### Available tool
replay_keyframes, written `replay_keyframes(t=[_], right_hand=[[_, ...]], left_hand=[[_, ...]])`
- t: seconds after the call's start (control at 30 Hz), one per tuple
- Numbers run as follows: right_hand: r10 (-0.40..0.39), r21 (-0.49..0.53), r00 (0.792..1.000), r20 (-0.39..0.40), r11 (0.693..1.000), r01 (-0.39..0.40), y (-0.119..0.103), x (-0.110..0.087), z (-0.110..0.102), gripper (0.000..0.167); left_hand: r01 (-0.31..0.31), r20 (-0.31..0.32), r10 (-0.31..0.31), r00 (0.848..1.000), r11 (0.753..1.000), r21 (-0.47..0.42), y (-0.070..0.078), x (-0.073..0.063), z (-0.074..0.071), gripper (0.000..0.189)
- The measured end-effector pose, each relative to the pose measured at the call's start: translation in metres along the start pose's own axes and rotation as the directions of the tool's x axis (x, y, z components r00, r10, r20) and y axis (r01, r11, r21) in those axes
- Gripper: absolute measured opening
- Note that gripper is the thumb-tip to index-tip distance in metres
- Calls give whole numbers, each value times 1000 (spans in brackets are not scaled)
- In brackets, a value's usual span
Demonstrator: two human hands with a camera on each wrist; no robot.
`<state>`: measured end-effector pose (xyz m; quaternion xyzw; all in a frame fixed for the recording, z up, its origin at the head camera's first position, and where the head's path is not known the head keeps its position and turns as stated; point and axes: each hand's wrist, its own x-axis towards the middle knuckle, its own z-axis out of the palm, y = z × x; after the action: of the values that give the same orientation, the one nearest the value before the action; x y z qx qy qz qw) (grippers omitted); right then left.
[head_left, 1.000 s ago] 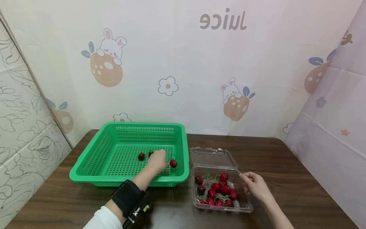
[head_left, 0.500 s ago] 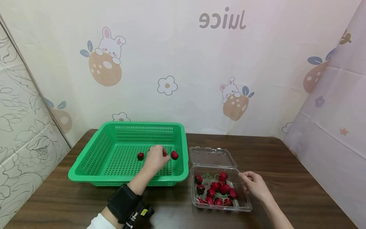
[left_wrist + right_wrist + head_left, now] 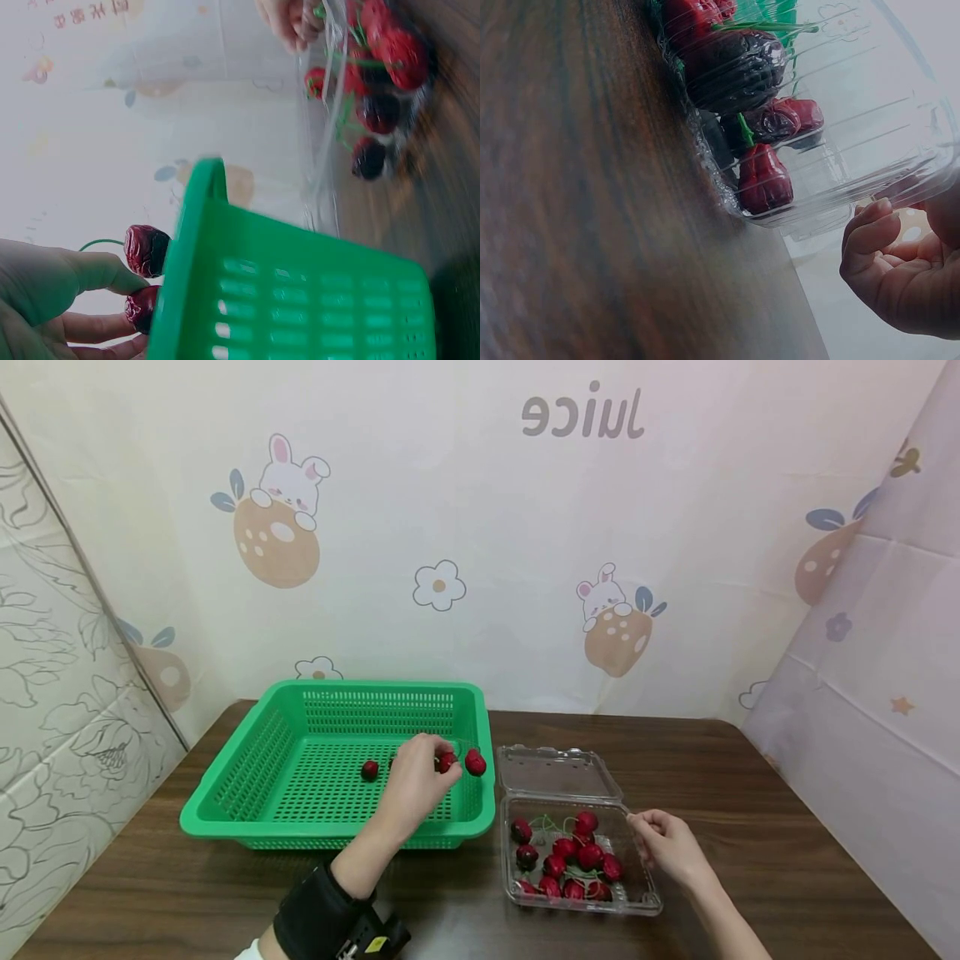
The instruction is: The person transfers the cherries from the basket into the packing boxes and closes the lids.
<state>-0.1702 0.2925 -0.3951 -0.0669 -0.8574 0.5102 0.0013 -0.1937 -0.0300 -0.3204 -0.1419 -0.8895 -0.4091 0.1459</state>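
My left hand [image 3: 417, 781] is raised over the right part of the green basket [image 3: 281, 814]. Its thumb and fingers pinch a pair of dark red cherries; one cherry [image 3: 447, 762] sits at the fingertips and the other cherry [image 3: 476, 762] hangs beside it. A green stem shows in the left wrist view, near the upper cherry [image 3: 146, 250]. On the right, my right hand [image 3: 669, 843] pinches the side rim of a clear plastic clamshell box [image 3: 637, 893]. Several red cherries [image 3: 590, 857] with green stems lie inside that box.
Another cherry [image 3: 370, 770] lies on the basket floor, with one more partly hidden behind my left hand. The box's lid [image 3: 558, 774] is folded back on the brown wooden table [image 3: 697, 760]. The basket's right wall stands between my left hand and the box.
My left hand has lifted from the basket floor and shifted right, carrying the two cherries toward the right rim. My right hand and the box stay put.
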Motion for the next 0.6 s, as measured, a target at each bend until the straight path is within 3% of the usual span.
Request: replay_keyframes(t=[0.17, 0.6], right_hand=[[3, 7, 1000, 2, 1000, -3, 0, 0, 0, 22], [5, 9, 1000, 3, 1000, -5, 0, 0, 0, 22]], left_hand=[[-17, 36, 17, 999, 1000, 4, 13, -4, 3, 4], [-36, 106, 38, 994, 999, -12, 40, -21, 22, 18]])
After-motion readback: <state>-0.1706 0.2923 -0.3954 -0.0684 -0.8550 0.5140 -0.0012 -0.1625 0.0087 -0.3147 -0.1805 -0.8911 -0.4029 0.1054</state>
